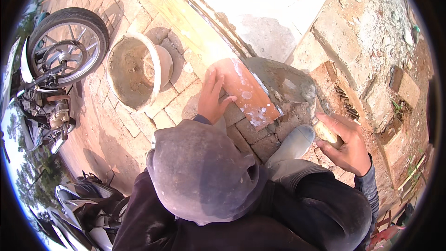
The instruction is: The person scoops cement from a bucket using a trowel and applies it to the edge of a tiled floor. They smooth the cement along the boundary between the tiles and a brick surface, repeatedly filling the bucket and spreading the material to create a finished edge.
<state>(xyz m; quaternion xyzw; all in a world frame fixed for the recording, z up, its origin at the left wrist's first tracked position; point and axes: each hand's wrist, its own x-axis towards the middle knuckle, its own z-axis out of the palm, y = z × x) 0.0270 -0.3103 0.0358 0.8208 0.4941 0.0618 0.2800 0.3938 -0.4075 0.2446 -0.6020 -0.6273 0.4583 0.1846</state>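
A long wooden plank (241,88), pale along its length and reddish at the near end with white smears, is steadied by the left hand (211,97), laid flat on it with fingers spread. The pale wooden handle (325,132) of a metal trowel is gripped in the closed right hand (346,146), its blade hard to tell apart from the grey wet mortar heap (283,83) beside the plank. A mortar-caked round bucket (134,69) stands on the brick paving (139,125), and much of the foreground is hidden by the person's grey cap (200,172).

Brick paving (139,125) carries mortar-caked bucket (134,69); long plank (241,86); wet mortar heap (283,83); motorbike (55,65).
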